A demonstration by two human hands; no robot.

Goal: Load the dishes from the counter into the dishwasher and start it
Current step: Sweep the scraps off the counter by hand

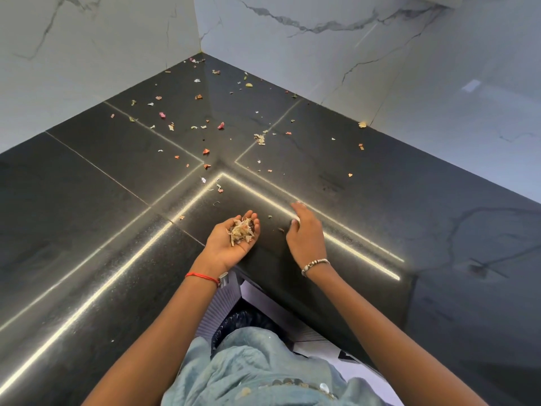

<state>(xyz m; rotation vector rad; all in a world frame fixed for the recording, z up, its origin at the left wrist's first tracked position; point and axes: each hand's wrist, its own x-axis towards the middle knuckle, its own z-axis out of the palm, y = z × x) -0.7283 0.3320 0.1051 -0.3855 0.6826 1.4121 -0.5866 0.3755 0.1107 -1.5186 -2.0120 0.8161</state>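
- Two hands are seen at the front edge of the counter (380, 200), where it bends.
- The left hand (231, 244) is held palm up and cupped, just at the edge, so a pile of scraps (241, 230) can be carried in it.
- The right hand (304, 232) is laid on its side on the counter, fingers loosely bent, with nothing held. It looks set to push crumbs toward the cupped hand.
- Many more bits (205, 127) are spread toward the back corner.
- No dishes or dishwasher are shown, so loading is likely not begun.
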